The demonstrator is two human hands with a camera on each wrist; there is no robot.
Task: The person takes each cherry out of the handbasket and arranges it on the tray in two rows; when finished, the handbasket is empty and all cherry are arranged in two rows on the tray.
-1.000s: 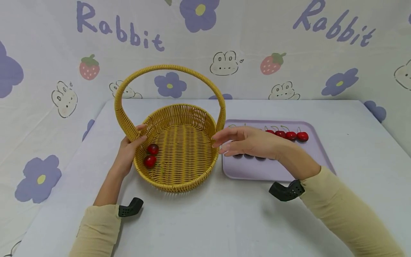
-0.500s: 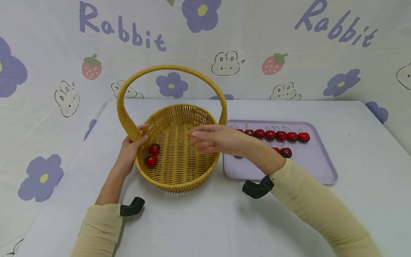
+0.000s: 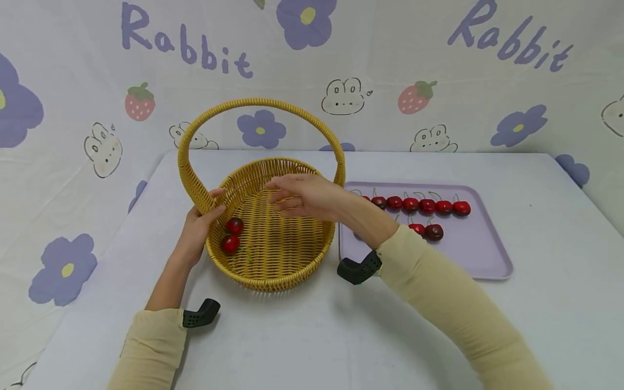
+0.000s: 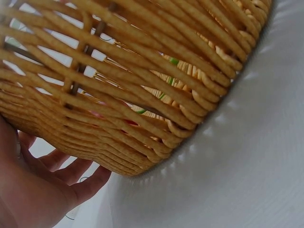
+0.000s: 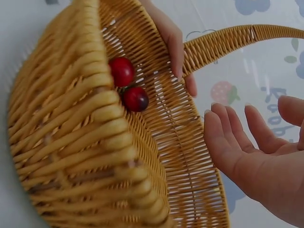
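A yellow wicker basket (image 3: 273, 279) with a tall arched handle stands on the table. My left hand (image 3: 194, 230) grips its left rim at the foot of the handle, thumb inside and fingers against the outer wall. Two dark red cherries, an upper cherry (image 3: 234, 225) and a lower cherry (image 3: 230, 244), lie inside near that hand. Over the basket's right half hovers my right hand (image 3: 309, 196), its fingers loosely bent and nothing between them in the right wrist view. Green stems show through the weave in the left wrist view.
Right of the basket lies a lilac tray (image 3: 480, 260) with a back row of cherries (image 3: 410, 205) and a few front cherries (image 3: 433, 232), partly hidden by my right forearm. A printed cloth (image 3: 370, 43) hangs behind the white table (image 3: 292, 341).
My right hand has moved left from beside the tray, across the basket's right rim, to above its inside. The left hand keeps its hold on the basket, and the two cherries stay put.
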